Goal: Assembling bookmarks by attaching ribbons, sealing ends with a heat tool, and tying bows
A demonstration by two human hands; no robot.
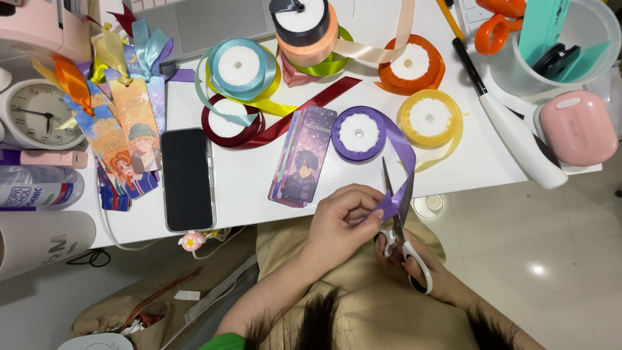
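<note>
My left hand (338, 223) pinches the loose end of a purple ribbon (403, 154) that runs from its spool (358, 133) on the white table (246, 175). My right hand (424, 269) holds white-handled scissors (396, 214), whose open blades straddle the ribbon just above my left fingers. A small stack of illustrated bookmarks (302, 157) lies on the table just left of the hands.
Ribbon spools in light blue (237, 68), dark red (227, 123), orange (409, 65), yellow (429, 118) and a peach and black stack (304, 29) crowd the table. A black phone (186, 178), finished bookmarks with ribbons (126, 129), a clock (39, 113), a cup of tools (551, 48) and a pink case (578, 126) sit around.
</note>
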